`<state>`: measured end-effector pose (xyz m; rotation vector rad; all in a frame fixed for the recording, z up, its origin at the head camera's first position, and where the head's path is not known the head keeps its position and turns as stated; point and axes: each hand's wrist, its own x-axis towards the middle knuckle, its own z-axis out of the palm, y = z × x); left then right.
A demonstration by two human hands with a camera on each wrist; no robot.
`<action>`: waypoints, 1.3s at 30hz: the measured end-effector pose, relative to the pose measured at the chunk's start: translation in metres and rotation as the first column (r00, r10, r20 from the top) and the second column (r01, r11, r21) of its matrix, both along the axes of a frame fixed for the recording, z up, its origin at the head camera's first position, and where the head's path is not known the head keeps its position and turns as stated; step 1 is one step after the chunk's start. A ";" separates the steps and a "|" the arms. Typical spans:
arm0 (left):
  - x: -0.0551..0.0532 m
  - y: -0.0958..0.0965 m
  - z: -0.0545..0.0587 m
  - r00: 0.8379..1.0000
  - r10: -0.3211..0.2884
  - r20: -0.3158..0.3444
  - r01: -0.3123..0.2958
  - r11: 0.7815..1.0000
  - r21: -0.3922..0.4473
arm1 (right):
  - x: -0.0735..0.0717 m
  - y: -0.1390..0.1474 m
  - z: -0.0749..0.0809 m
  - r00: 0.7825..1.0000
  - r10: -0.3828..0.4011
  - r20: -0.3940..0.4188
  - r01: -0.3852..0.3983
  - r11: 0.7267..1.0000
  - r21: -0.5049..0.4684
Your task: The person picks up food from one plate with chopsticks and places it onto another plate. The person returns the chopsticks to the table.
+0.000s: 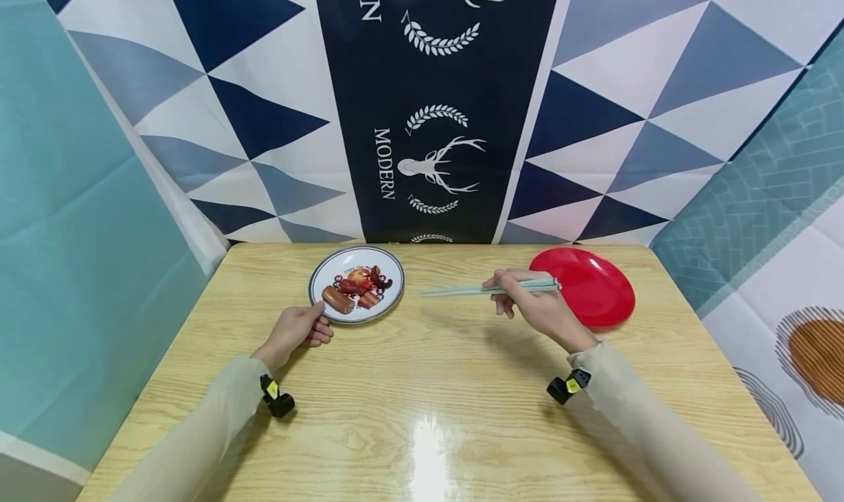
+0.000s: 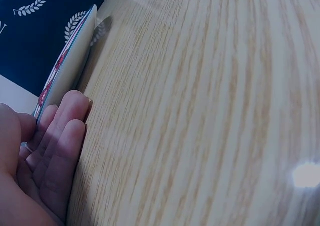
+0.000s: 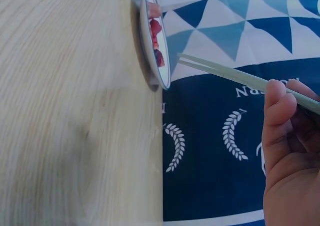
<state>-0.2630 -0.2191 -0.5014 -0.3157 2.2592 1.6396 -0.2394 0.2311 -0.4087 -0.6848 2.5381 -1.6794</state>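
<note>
A white plate (image 1: 329, 271) with a dark rim line stands at the back left of the table. On it lie a brown sausage piece (image 1: 338, 300) and several reddish food pieces, over or beside a printed design. My left hand (image 1: 294, 332) holds the plate's near left rim, thumb at the upper edge and fingers under it, as the left wrist view shows. In my right hand (image 1: 535, 305) is a pair of pale green chopsticks (image 3: 230, 74), raised above the table. Their tips point left toward the white plate, apart from it and slightly parted.
Behind my right hand, at the back right, a red plate (image 1: 603, 289) sits on the wooden table (image 1: 395, 392). A patterned cloth (image 1: 435, 157) hangs along the table's back edge, and teal coverings (image 1: 79, 216) flank both sides.
</note>
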 end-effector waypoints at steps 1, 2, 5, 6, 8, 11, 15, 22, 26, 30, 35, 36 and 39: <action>0.000 0.000 0.000 1.000 0.003 0.000 -0.003 1.000 0.002 | 0.002 0.002 0.000 1.000 -0.004 -0.002 0.004 1.000 0.002; 0.001 0.001 0.000 1.000 0.004 -0.002 -0.004 1.000 0.007 | 0.003 0.004 0.001 1.000 -0.009 -0.002 0.009 1.000 0.004; 0.002 0.002 0.000 1.000 0.002 -0.002 -0.002 1.000 0.016 | 0.009 0.011 0.001 1.000 -0.027 -0.006 0.027 1.000 0.009; 0.002 0.003 0.000 1.000 0.003 -0.003 -0.003 1.000 0.019 | 0.011 0.014 0.001 0.999 -0.031 -0.005 0.031 0.999 0.006; 0.002 0.004 0.000 1.000 0.004 -0.004 -0.004 1.000 0.020 | 0.014 0.019 0.001 0.999 -0.035 -0.007 0.035 0.999 0.001; 0.002 0.006 -0.001 1.000 0.011 -0.005 -0.011 1.000 0.014 | 0.019 0.025 0.000 0.999 -0.039 -0.004 0.039 0.999 -0.014; 0.003 0.006 -0.002 1.000 0.014 0.000 -0.014 1.000 0.016 | 0.024 0.032 0.000 0.999 -0.041 -0.014 0.040 0.999 -0.009; 0.004 0.007 -0.002 1.000 0.017 0.002 -0.017 1.000 0.023 | 0.029 0.036 0.003 0.997 -0.047 -0.057 0.049 0.998 0.042; 0.004 0.006 -0.002 1.000 0.016 -0.004 -0.015 1.000 0.015 | 0.034 0.037 0.006 0.997 -0.046 -0.065 0.050 0.996 0.074; 0.005 0.006 -0.002 1.000 0.015 -0.007 -0.015 1.000 0.010 | 0.039 0.038 0.006 0.996 -0.052 -0.066 0.059 0.992 0.110; 0.005 0.005 -0.002 1.000 0.020 -0.002 -0.020 1.000 0.008 | 0.043 0.040 0.004 0.995 -0.060 -0.084 0.071 0.988 0.136; 0.005 0.005 -0.002 1.000 0.021 -0.002 -0.021 1.000 0.011 | 0.043 0.040 0.004 0.994 -0.060 -0.093 0.072 0.988 0.133; 0.005 0.004 -0.002 1.000 0.024 -0.010 -0.023 1.000 0.015 | 0.043 0.039 0.003 0.990 -0.061 -0.126 0.077 0.990 0.122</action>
